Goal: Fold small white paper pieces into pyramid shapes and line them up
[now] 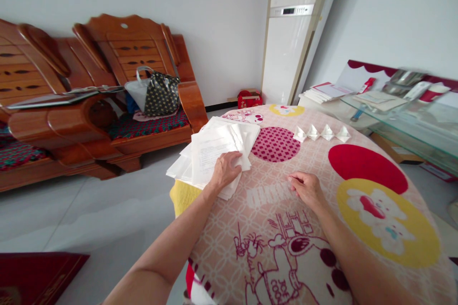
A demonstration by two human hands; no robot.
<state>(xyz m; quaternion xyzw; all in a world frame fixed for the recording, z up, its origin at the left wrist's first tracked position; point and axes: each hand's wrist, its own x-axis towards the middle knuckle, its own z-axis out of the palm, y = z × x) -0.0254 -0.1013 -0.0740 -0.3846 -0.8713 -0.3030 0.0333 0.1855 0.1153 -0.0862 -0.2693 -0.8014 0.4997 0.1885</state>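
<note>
- Head view, hands: left hand lies palm down on the papers, fingers spread slightly and bent, pressing the top sheets; nothing is pinched between them.
- Head view, hands: right hand rests on the cloth just right of the papers and apart from them. Its fingers are drawn loosely together and point left. Whether they pinch anything cannot be told.
- Head view, papers: a loose, fanned stack of white sheets at the table's left edge, near the middle of the frame. Its outer corners overhang the edge, and some sheets carry faint print too small to read.
- Head view, cloth: pink, with a lattice pattern, red and yellow discs and cartoon drawings; it covers the whole round table.
- Head view, shapes: four small folded white shapes stand in a row on the cloth beyond the right hand, well apart from both hands.
- Head view, room left: a carved wooden bench with a patterned bag on its seat.
- Head view, room back: a tall white unit against the wall, and a red box on the floor beside it.
- Head view, room right: a glass shelf bearing booklets and cups, blurred.
</note>
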